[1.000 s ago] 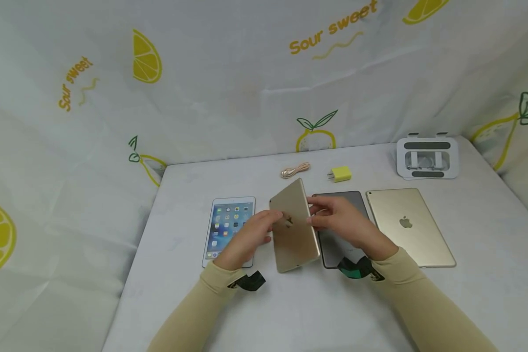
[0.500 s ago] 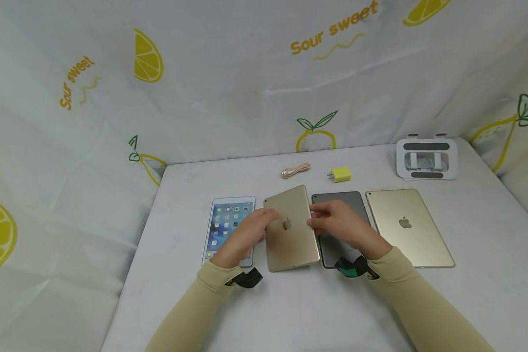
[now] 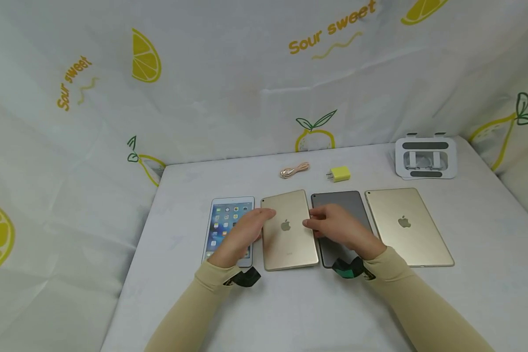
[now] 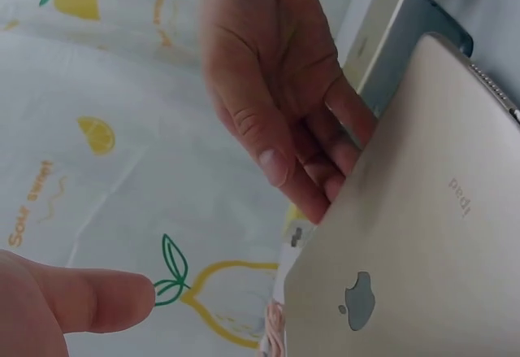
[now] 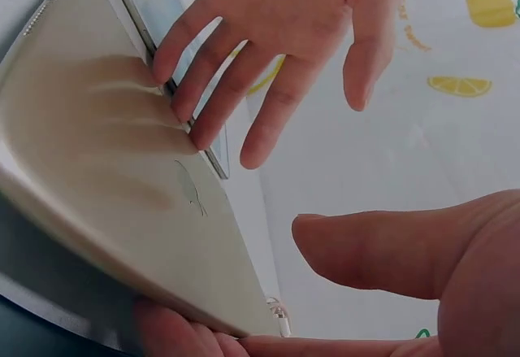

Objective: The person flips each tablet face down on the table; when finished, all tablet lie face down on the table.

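A gold tablet [image 3: 289,247] lies back up between my hands, its right edge slightly raised. My left hand [image 3: 244,232] is at its left edge; in the right wrist view that hand's straight fingers [image 5: 218,109] touch the edge, thumb apart. My right hand [image 3: 345,232] is at the right edge, its fingertips [image 5: 175,333] under it and its thumb [image 5: 366,247] held clear. On the left, partly behind my left hand, lies a white tablet [image 3: 229,215] with its screen lit. A dark grey tablet [image 3: 343,198] is partly hidden beneath my right hand.
A larger gold tablet [image 3: 411,239] lies back up on the right. Behind the row are a coiled cable [image 3: 295,169] and a yellow charger plug [image 3: 340,173]. A white folding stand [image 3: 426,156] is at the far right corner, near the cloth backdrop [image 3: 229,107].
The gold tablet has been lowered from a steep tilt to nearly flat, between the white and dark grey tablets. Both hands have stayed at its edges and come down with it.
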### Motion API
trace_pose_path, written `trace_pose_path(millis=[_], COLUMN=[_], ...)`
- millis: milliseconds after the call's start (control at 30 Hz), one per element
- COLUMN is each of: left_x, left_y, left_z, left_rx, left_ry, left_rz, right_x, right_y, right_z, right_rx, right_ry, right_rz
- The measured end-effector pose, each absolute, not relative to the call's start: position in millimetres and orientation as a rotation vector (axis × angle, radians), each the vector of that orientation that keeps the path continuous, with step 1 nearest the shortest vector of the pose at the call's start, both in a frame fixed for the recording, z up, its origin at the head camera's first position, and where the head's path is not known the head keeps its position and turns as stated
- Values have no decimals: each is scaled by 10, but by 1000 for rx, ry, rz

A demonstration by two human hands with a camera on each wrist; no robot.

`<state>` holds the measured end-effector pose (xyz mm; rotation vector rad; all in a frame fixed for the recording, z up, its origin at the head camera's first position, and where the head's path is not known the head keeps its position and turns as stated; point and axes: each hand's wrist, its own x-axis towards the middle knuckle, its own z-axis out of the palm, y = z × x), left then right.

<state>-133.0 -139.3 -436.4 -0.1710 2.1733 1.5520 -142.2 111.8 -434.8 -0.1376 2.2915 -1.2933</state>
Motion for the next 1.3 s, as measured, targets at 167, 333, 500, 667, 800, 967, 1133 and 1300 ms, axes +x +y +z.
trace_pose_path(millis=[167,333,500,667,800,967,1133,1300], left_x=[-1332,-1334,-1339,-1339,-1338,-1329,-1248,-1170], left_y=[-1401,-1413,-1416,-1417,-1421,-1470,-1611,-1894], left_z=[-4352,-4333,-4321,-4311,-4311,-4283,-4247,-4280], left_rx=[-189,-178,-158,-151,-167,-163,-168,-219], left_ry=[2163,2161,2154,2156,2167,2199,2310,2571], left_rz=[1552,1549,1559,1546,1525,1520,1456,1314], right_x=[-1406,-1392,-1352,-1308,-1285,-1272,-1241,-1260], right_y=[1105,1089,1078,1052,1018,930,771,405], right_z=[-4341,-4343,-4312,-4267,-4259,-4238,-4214,-4163], right_rx=[-154,-208,-247,-267,-276,-286,-308,-329], right_ry=[2356,2443,2453,2464,2487,2555,2611,2536], right_rz=[-1213,-1108,-1079,-1059,-1022,-956,-929,-1029])
